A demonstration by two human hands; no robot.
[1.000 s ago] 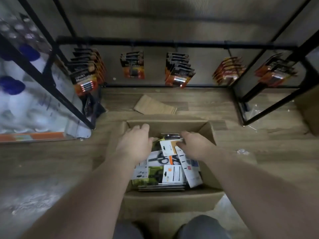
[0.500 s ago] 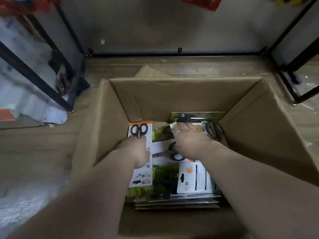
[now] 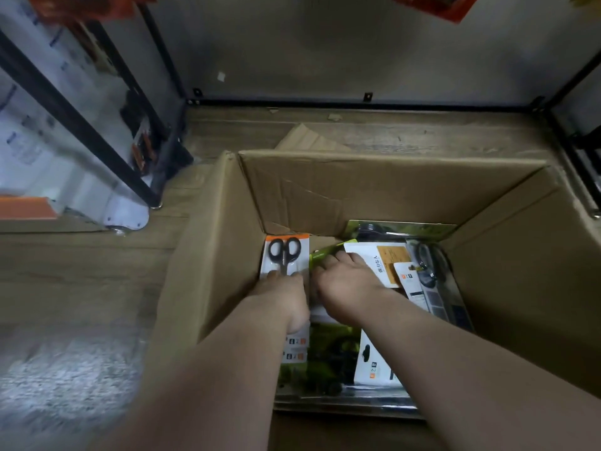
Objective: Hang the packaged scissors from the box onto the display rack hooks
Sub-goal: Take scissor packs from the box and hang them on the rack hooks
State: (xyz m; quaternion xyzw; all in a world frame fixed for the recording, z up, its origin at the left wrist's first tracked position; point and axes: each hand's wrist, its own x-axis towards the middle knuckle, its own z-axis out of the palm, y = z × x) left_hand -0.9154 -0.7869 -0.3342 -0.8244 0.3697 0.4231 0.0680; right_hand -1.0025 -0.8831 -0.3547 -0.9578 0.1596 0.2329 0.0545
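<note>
The floor (image 3: pixel 81 281) is of brown wooden planks. A big open box of brown cardboard (image 3: pixel 374 187) stands on it in the middle of the frame. Just behind it lies a flat piece of brown cardboard (image 3: pixel 309 139). At the left, a black metal rack frame (image 3: pixel 97 138) and a white rounded base (image 3: pixel 125 216) stand on the planks.

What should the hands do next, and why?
Probably lift the orange-topped scissors pack out of the cardboard box with the left hand. That hand lies on it, the pack sits on top by the box's left wall, and the right hand rests on the neighbouring packs, so nothing seems to cover it.
</note>
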